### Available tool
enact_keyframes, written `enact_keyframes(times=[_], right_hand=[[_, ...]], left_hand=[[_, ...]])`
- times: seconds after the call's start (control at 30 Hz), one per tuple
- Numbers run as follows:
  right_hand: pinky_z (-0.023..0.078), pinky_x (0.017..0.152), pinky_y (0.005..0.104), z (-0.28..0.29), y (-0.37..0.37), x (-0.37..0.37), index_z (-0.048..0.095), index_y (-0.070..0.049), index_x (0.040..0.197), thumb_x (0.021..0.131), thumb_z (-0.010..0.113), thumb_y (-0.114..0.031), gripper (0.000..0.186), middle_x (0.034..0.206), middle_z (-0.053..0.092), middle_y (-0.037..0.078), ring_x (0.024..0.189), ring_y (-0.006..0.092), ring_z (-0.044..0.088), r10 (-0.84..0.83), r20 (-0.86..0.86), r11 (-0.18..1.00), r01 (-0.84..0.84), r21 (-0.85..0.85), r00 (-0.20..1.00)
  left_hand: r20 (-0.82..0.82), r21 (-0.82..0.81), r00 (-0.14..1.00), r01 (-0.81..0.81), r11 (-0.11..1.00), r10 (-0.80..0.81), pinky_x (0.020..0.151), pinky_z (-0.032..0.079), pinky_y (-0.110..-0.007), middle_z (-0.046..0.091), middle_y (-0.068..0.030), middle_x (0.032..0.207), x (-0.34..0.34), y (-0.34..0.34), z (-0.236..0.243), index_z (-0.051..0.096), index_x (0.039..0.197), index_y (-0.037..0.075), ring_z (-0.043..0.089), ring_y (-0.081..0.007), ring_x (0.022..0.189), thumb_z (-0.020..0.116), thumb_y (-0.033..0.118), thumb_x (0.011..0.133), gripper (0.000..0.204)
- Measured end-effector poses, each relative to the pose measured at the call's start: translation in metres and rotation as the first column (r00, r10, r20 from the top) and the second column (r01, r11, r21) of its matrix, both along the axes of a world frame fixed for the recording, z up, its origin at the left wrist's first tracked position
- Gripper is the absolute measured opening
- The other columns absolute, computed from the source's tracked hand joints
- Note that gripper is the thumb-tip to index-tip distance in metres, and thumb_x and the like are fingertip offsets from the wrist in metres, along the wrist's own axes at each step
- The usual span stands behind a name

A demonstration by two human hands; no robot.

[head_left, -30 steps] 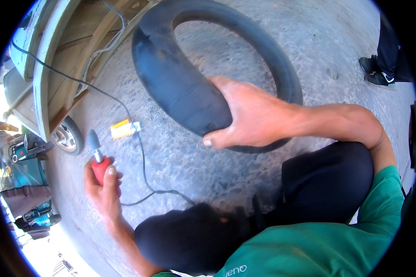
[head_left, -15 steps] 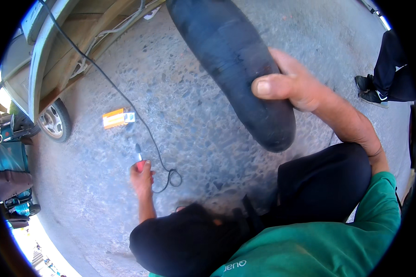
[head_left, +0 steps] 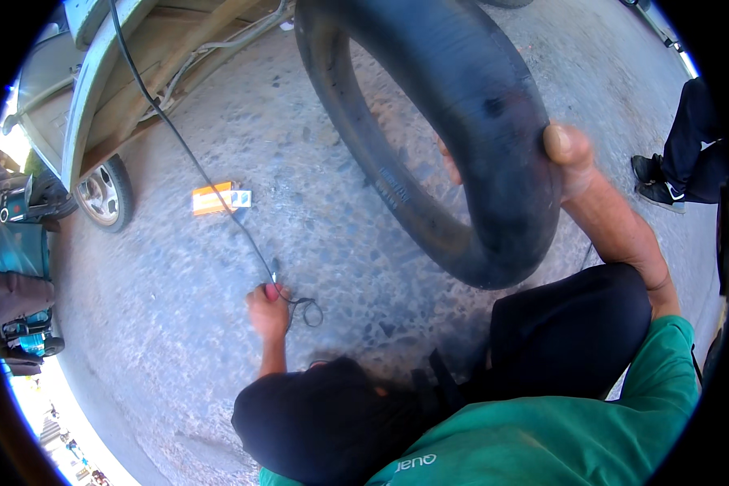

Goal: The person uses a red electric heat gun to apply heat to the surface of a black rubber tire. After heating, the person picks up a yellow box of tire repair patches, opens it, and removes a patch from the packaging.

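Note:
A black inflated inner tube (head_left: 506, 138) hangs tilted in front of me at the upper middle. My right hand (head_left: 573, 158) is closed around its right side, the thumb outside and fingertips showing through the ring's opening. Lower left, close above the ground, my left hand (head_left: 267, 316) grips a small red-handled tool (head_left: 273, 290) with a thin metal neck and a dark tip. Its exact kind is unclear. A black cable (head_left: 188, 144) runs down from the upper left, passes by this hand and ends in a loop next to it.
An orange and white box (head_left: 212, 199) lies on the rough stony ground. At upper left stands a worn wooden and metal frame (head_left: 113, 121) with a wheel (head_left: 104, 194) beneath. A teal container (head_left: 20, 259) is at far left. A person's legs (head_left: 688, 142) stand at right.
The inner tube has turned, so its ring opening now shows, and my right hand has moved slightly right with it. My left hand has shifted right with the tool, toward the cable.

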State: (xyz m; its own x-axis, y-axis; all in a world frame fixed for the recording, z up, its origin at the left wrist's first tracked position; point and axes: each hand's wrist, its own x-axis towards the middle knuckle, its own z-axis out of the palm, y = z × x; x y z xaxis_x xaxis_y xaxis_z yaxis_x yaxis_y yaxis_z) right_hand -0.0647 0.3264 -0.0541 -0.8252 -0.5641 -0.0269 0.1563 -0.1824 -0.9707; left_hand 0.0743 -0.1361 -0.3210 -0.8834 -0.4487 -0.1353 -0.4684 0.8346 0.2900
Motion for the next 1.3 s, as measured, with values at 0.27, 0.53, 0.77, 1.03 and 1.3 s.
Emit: enact_keyframes(times=[0.27,0.53,0.77,1.03,1.3], right_hand=[[0.055,0.094,0.0394,-0.004,0.007,-0.002,0.050,0.010,0.138,0.080,0.066,-0.077,0.106,0.125,0.059,0.024,0.108,0.0296,0.064,0.001,0.050,1.000,-0.002,0.005,0.999],[0.057,0.094,0.0385,-0.013,0.019,-0.001,0.053,0.009,0.137,0.081,0.068,-0.067,0.095,0.122,0.065,0.023,0.107,0.0280,0.068,-0.060,0.081,0.998,0.058,0.035,0.995],[0.059,0.091,0.0370,-0.009,0.020,-0.006,0.057,0.008,0.132,0.090,0.066,-0.057,0.078,0.116,0.069,0.023,0.102,0.0270,0.071,-0.226,0.088,0.974,0.226,0.009,0.970],[0.062,0.084,0.0335,-0.009,0.036,-0.008,0.054,0.009,0.136,0.088,0.057,-0.074,0.096,0.120,0.067,0.024,0.097,0.0265,0.072,-0.458,0.097,0.889,0.455,0.054,0.883],[0.060,0.083,0.0324,-0.007,0.034,-0.006,0.054,0.008,0.137,0.090,0.051,-0.076,0.096,0.120,0.066,0.022,0.097,0.0247,0.070,-0.380,0.019,0.920,0.376,0.109,0.925]], left_hand=[[-0.014,0.042,0.999,0.040,0.998,-0.040,0.088,0.052,-0.050,0.066,-0.0215,0.111,0.005,-0.003,-0.007,0.067,0.111,0.006,0.064,-0.0416,0.103,0.081,0.042,0.079,0.050],[-0.046,0.104,0.999,0.005,0.995,0.000,0.088,0.053,-0.048,0.064,-0.0214,0.115,0.004,-0.004,0.004,0.063,0.125,0.002,0.065,-0.0398,0.104,0.078,0.040,0.083,0.058],[-0.156,0.193,0.987,-0.015,0.981,0.046,0.080,0.055,-0.043,0.066,-0.0191,0.108,0.003,-0.029,-0.002,0.068,0.119,0.000,0.067,-0.0307,0.088,0.077,0.033,0.086,0.048],[-0.160,0.387,0.984,-0.014,0.922,0.082,0.083,0.055,-0.039,0.074,-0.0170,0.096,-0.009,-0.040,0.007,0.072,0.112,-0.002,0.071,-0.0291,0.088,0.072,0.025,0.089,0.035],[-0.140,0.365,0.990,0.065,0.929,-0.014,0.084,0.055,-0.039,0.077,-0.0172,0.097,-0.083,-0.082,0.010,0.075,0.105,0.001,0.074,-0.0308,0.091,0.071,0.024,0.089,0.028]])
